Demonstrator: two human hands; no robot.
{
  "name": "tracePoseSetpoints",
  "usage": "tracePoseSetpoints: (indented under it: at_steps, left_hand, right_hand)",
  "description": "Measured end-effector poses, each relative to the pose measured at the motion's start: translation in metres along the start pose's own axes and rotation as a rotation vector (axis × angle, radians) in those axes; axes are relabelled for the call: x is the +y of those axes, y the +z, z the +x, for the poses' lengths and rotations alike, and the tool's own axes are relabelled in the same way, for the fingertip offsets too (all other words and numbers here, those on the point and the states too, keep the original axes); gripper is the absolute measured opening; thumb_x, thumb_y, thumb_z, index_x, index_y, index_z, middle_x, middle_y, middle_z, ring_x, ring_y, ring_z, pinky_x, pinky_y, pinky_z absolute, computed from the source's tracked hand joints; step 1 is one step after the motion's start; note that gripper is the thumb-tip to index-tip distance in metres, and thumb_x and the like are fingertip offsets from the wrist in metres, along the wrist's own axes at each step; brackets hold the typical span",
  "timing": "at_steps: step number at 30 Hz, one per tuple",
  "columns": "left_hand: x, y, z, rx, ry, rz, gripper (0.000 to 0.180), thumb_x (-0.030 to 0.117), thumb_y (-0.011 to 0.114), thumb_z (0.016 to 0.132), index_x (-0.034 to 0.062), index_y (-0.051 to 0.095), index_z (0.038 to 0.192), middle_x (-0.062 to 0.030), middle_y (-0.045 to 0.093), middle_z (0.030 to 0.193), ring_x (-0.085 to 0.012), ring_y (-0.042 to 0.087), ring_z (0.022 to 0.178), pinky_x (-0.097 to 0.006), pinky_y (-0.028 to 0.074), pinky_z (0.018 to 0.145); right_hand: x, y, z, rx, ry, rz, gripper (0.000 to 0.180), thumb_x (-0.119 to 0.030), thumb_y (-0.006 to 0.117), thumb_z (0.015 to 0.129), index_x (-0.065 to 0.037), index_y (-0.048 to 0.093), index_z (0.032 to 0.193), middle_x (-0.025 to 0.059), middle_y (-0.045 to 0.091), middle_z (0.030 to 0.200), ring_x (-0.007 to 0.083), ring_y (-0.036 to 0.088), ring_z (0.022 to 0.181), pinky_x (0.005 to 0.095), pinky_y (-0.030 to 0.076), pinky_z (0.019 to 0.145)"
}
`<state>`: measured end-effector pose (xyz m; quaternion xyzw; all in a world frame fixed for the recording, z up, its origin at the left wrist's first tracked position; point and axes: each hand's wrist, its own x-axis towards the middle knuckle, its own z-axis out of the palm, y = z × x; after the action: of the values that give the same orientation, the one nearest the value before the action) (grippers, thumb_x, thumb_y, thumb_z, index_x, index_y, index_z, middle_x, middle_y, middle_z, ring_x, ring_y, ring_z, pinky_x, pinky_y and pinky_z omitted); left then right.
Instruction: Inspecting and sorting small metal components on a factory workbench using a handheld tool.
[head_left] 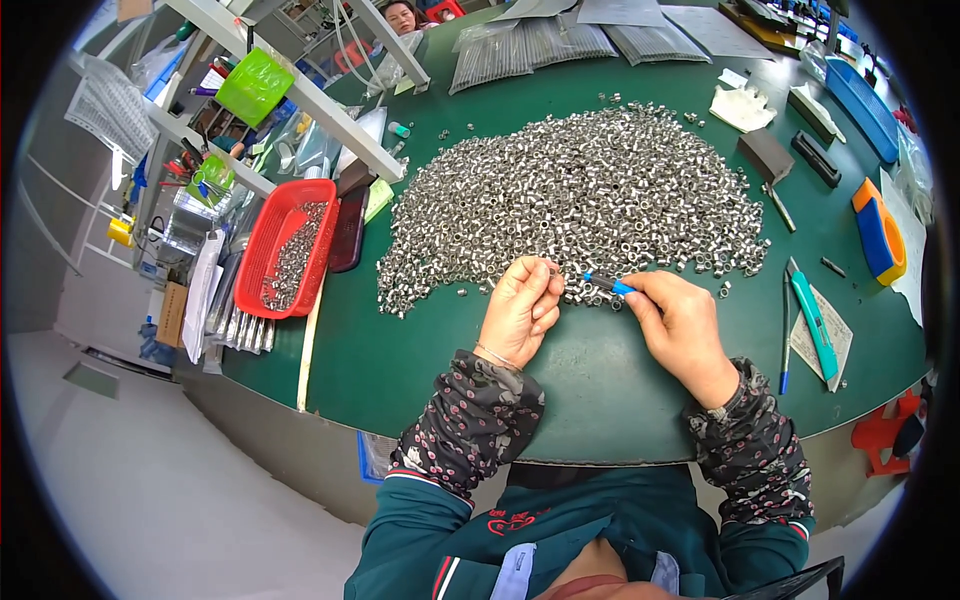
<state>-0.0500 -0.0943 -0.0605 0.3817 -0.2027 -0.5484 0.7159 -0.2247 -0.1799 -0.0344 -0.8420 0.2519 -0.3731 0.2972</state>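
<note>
One head-worn fisheye view looks steeply down, close over the green table (pixel 600 400); edges bend, rim perhaps cropped.

Red basket (pixel 262 236) holds metal pieces; teal cutter (pixel 814 322); perhaps an orange-blue tool (pixel 879 236).

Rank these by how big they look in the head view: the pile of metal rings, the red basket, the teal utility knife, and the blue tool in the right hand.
1. Pile of metal rings, by far the largest.
2. Red basket.
3. Teal utility knife.
4. Blue tool, mostly hidden in the right hand, so its full size is unsure.
</note>
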Motion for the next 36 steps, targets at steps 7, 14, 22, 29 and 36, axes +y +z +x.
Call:
tracePoseSetpoints:
  at_steps: [7, 14, 22, 29, 36]
  left_hand:
    - [0.0010, 0.0016, -0.0014, -0.015, -0.012, 0.017, 0.011, 0.015, 0.047, 0.088, 0.0053, 0.051, 0.089, -0.0020, 0.049, 0.072, -0.0017, 0.031, 0.047, -0.014, 0.024, 0.036]
    - [-0.0001, 0.0027, -0.0002, -0.006, -0.016, 0.082, 0.010, 0.013, 0.049, 0.087, 0.0033, 0.052, 0.089, -0.0022, 0.050, 0.070, -0.0013, 0.031, 0.045, -0.014, 0.024, 0.036]
    - [0.0007, 0.0027, -0.0005, -0.037, -0.028, 0.127, 0.009, 0.010, 0.050, 0.086, 0.0011, 0.052, 0.088, -0.0036, 0.051, 0.067, -0.0013, 0.032, 0.043, -0.014, 0.025, 0.035]
    - [-0.0009, 0.0002, -0.0007, -0.011, -0.020, 0.179, 0.009, 0.010, 0.050, 0.086, 0.0009, 0.051, 0.088, -0.0031, 0.051, 0.066, -0.0016, 0.032, 0.043, -0.014, 0.025, 0.035]
    - [-0.0022, 0.0006, 0.0002, -0.028, -0.016, 0.159, 0.008, 0.010, 0.049, 0.086, 0.0020, 0.051, 0.086, -0.0023, 0.051, 0.065, -0.0018, 0.032, 0.043, -0.015, 0.024, 0.037]
  right_hand:
    - [-0.0053, -0.0015, -0.0012, -0.086, -0.042, -0.083, 0.010, -0.011, 0.058, 0.074, -0.006, 0.059, 0.083, 0.0091, 0.056, 0.067, 0.0275, 0.056, 0.064, 0.0370, 0.043, 0.054]
    - [-0.0040, -0.0004, -0.0013, -0.059, -0.125, -0.111, 0.010, -0.008, 0.060, 0.072, -0.007, 0.060, 0.082, 0.0080, 0.053, 0.063, 0.0255, 0.055, 0.060, 0.0354, 0.041, 0.051]
    - [-0.0021, 0.0015, 0.0008, 0.028, -0.117, -0.216, 0.010, -0.009, 0.061, 0.070, -0.008, 0.059, 0.079, 0.0060, 0.049, 0.060, 0.0237, 0.054, 0.058, 0.0351, 0.042, 0.049]
    - [-0.0054, -0.0016, -0.0024, -0.032, -0.168, -0.148, 0.010, -0.010, 0.061, 0.070, -0.008, 0.060, 0.079, 0.0065, 0.050, 0.060, 0.0244, 0.054, 0.058, 0.0353, 0.042, 0.050]
    - [-0.0004, -0.0011, -0.0032, -0.111, -0.039, -0.221, 0.009, -0.010, 0.060, 0.071, -0.007, 0.061, 0.079, 0.0076, 0.053, 0.062, 0.0263, 0.055, 0.059, 0.0364, 0.043, 0.051]
